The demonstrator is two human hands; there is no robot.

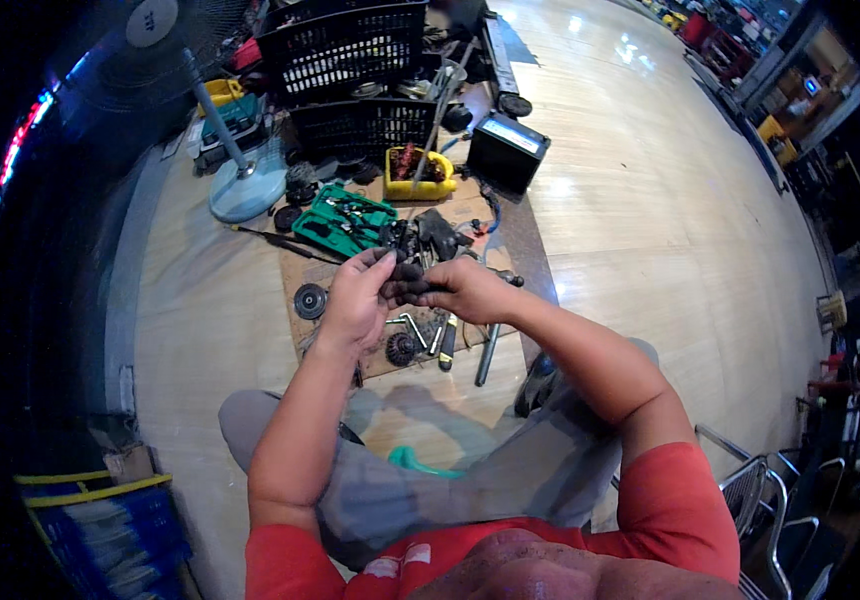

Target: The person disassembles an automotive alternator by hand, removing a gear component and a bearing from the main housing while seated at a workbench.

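Small dark part (408,283) pinched between both hands — left hand (355,300) and right hand (465,290) gripping it above a cardboard sheet (335,275), one green tool case (342,220), one yellow tray (420,175), two black crates (345,45) — one fan base (248,190), wooden floor (650,220).

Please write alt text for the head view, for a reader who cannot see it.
Both hands, left hand and right hand, hold a small dark part above a cardboard sheet strewn with tools, beside a green tool case.

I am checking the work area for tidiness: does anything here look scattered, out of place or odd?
Yes. Loose tools and metal parts lie scattered on the cardboard sheet on the floor. Both hands, left and right, hold a small dark part.
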